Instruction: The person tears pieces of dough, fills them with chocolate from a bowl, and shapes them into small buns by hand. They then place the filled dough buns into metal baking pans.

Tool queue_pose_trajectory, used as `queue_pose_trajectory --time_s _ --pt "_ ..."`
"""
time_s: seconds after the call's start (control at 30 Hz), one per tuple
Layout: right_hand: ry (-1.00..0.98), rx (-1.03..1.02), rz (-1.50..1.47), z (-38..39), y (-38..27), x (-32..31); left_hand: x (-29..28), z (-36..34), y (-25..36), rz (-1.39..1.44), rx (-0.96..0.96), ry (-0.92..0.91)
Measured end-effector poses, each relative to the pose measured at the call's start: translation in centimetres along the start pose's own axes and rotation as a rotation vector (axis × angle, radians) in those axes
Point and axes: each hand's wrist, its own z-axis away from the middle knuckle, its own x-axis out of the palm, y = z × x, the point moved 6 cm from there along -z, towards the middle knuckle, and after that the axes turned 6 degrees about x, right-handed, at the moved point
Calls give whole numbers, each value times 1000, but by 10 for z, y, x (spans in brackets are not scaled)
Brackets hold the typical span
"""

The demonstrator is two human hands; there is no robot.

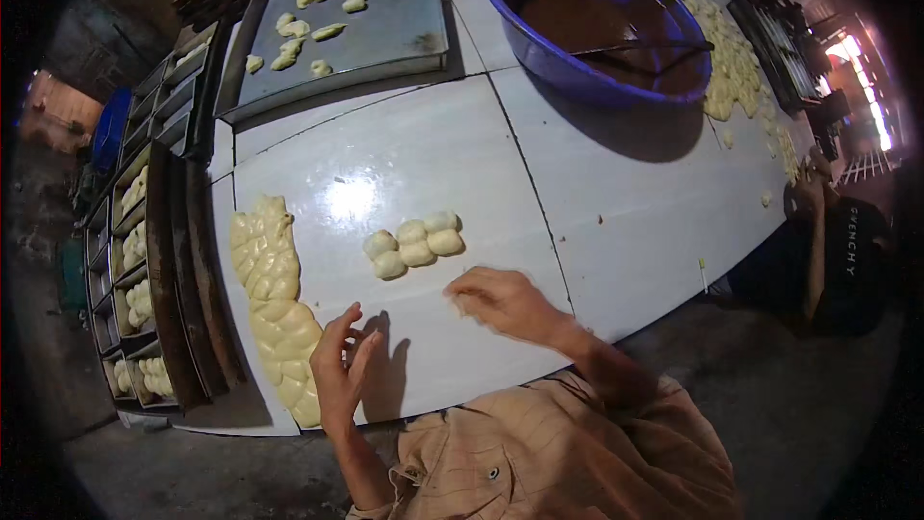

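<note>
A small cluster of pale dough balls [415,243], set in two rows, rests on the white tiled table in front of me. My right hand [505,306] hovers just to the near right of the cluster, fingers loosely bent and slightly blurred, with nothing visible in it. On the left, my left hand [339,366] is raised over the table, thumb and fingers apart and holding nothing. Beside it lies a long, lumpy strip of yellowish dough [279,323] along the table's left edge. The dough balls touch one another and neither hand touches them.
Dark metal pans [159,318] with dough stand at the left. A large tray [337,48] holds scattered dough pieces. A blue basin [602,77] contains brown liquid and a dark stick. More dough [736,77] lies at far right, near another person [818,260].
</note>
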Motion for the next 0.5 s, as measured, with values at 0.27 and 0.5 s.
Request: queue_pose_trajectory --time_s 0.27,0.5 --pt "255 -156 620 83 39 -54 54 -14 47 -9 149 -190" --pt "186 327 -330 81 47 -44 130 -13 73 270 108 -419"
